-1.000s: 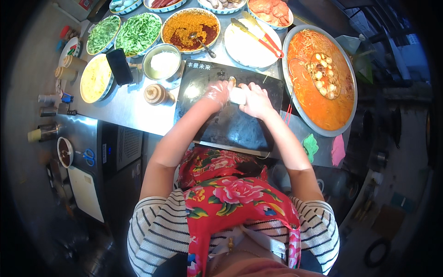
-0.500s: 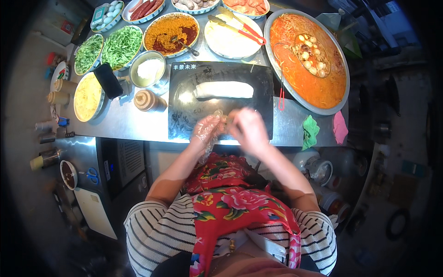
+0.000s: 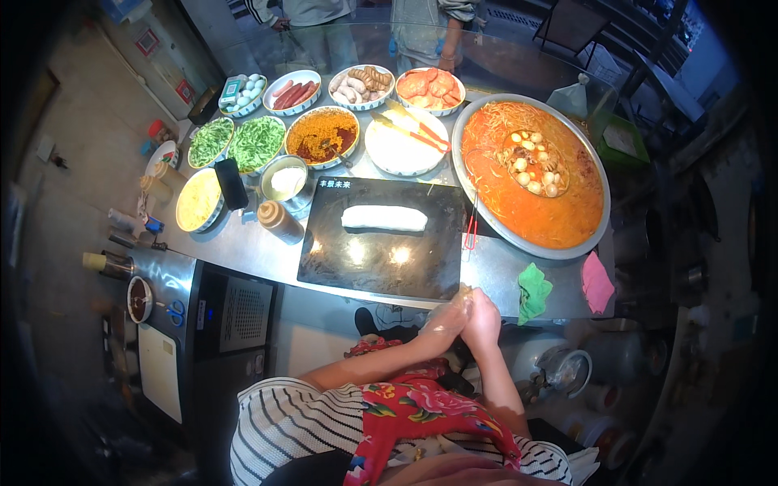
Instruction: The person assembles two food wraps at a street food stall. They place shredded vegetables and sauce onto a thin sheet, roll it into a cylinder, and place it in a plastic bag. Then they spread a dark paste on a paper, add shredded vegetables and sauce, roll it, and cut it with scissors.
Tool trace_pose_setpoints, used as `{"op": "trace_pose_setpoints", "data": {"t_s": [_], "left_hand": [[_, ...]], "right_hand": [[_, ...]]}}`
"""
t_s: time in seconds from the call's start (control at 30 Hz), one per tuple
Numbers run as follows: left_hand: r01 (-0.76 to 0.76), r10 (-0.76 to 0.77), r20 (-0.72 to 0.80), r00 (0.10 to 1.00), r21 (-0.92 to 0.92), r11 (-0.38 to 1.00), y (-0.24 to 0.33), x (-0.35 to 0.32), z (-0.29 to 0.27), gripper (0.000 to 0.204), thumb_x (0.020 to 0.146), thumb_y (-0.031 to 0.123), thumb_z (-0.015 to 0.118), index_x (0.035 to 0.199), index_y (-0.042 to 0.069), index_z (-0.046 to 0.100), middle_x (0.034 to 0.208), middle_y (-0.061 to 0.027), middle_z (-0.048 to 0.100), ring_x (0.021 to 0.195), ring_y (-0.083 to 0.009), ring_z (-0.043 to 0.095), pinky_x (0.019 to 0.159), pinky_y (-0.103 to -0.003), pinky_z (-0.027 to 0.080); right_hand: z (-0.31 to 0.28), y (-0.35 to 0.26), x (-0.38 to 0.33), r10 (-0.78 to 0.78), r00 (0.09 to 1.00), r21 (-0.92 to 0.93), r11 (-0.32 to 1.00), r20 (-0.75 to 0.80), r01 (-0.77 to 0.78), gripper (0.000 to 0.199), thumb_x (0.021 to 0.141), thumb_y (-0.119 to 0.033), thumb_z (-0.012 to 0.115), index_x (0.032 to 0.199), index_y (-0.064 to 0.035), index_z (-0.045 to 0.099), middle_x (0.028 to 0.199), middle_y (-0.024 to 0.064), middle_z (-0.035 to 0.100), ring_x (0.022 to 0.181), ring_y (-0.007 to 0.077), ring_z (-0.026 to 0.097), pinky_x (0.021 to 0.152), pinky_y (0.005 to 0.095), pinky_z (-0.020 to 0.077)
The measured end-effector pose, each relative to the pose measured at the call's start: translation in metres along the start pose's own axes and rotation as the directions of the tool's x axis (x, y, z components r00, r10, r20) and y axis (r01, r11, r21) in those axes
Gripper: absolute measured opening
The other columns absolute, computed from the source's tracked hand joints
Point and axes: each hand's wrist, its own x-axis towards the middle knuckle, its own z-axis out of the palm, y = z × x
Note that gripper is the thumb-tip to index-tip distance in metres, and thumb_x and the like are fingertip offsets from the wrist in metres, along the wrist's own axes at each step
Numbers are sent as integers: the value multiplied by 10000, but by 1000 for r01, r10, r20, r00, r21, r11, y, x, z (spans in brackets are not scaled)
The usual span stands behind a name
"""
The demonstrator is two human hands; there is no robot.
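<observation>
The clear plastic glove (image 3: 438, 321) is on the left hand (image 3: 450, 316), just off the front right corner of the black board (image 3: 356, 271). The right hand (image 3: 484, 318) closes against it with fingers curled together, maybe to grip the plastic; what they pinch, and how the left fingers lie, I cannot tell. The white roll (image 3: 384, 218) lies crosswise on the board, probably there for easy reach. Beyond, red-handled tongs (image 3: 438, 144) rest across a bowl (image 3: 408, 172), perhaps to keep handles clean.

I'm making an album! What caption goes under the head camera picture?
White roll on a black slab, big grey pan alongside, left hand touching right hand near the slab's corner.
</observation>
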Motion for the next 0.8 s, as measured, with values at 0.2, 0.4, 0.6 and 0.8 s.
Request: {"op": "trace_pose_setpoints", "data": {"t_s": [0.2,0.4,0.6,0.8], "left_hand": [[141,-54,508,859,-133,981,-28,-67,17,613,1031,346,522,1518,43,305,1360,-149,536,1160,-254,558,1002,-363,436],[771,-684,359,635,-344,536,-181,-32,-8,216,950,349,566,909,160,662,599,45,503,476,-76,433,390,-242,264],[657,-863,-101,494,-607,447,-328,34,-105,231,986,303,522,966,96,620,710,-11,553,566,-149,510,492,-300,444],[279,-866,-200,458,-893,353,-422,61,-136,231,1007,283,514,1034,78,617,865,-48,607,722,-182,581,633,-318,503]], "right_hand": [[-30,73,-55,196,975,78,976,107,-204,190,812,-137,667,963,-46,596,841,205,663,767,418,652,670,458,509],[130,141,-97,-2,529,470,464,848,-751,521,882,-191,751,1336,-94,513,1101,75,661,939,206,661,804,337,541],[220,362,-77,903,54,667,-274,427,-693,180,875,-134,715,1025,-83,629,933,84,683,803,237,711,637,417,584],[212,464,-45,997,67,735,29,22,-677,187,833,-105,711,1000,-46,650,930,147,691,816,307,698,689,460,557]]}}
